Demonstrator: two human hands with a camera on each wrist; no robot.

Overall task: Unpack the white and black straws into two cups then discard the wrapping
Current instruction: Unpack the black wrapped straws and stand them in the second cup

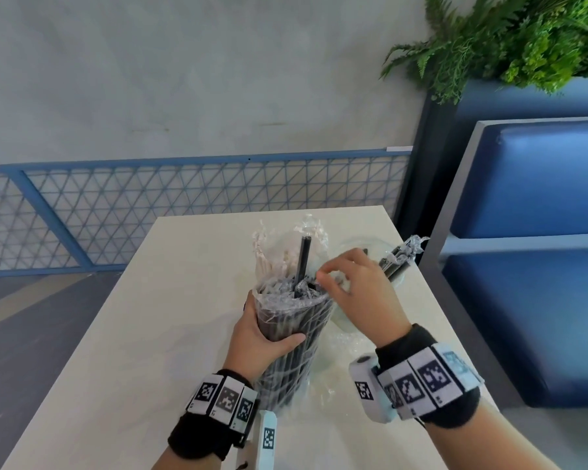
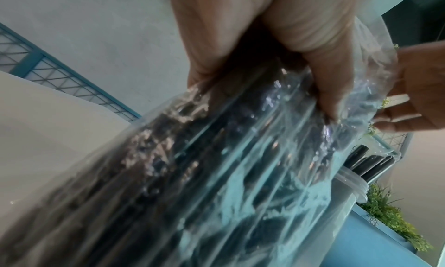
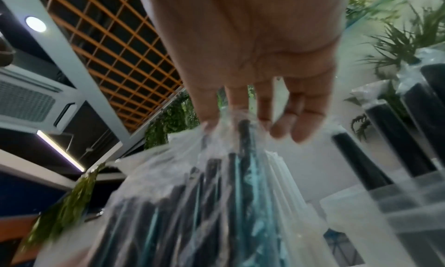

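Note:
A pack of black straws (image 1: 296,330) in clear plastic wrapping stands tilted on the table. My left hand (image 1: 262,337) grips its middle; up close, the pack (image 2: 216,176) fills the left wrist view. My right hand (image 1: 333,276) pinches the wrapping at the pack's open top, where one black straw (image 1: 302,262) sticks up; the pinched wrapping (image 3: 231,130) shows under my fingers (image 3: 281,126). White wrapped straws (image 1: 279,259) stand in a cup behind the pack. A clear cup (image 1: 381,252) at the right holds a few black straws (image 1: 396,262).
The pale table (image 1: 150,334) ends just beyond the cups. A blue padded bench (image 1: 530,232) runs along the right side, with green plants (image 1: 523,39) above it. A blue mesh railing (image 1: 150,205) stands behind the table. Loose clear wrapping (image 1: 347,351) lies near my right wrist.

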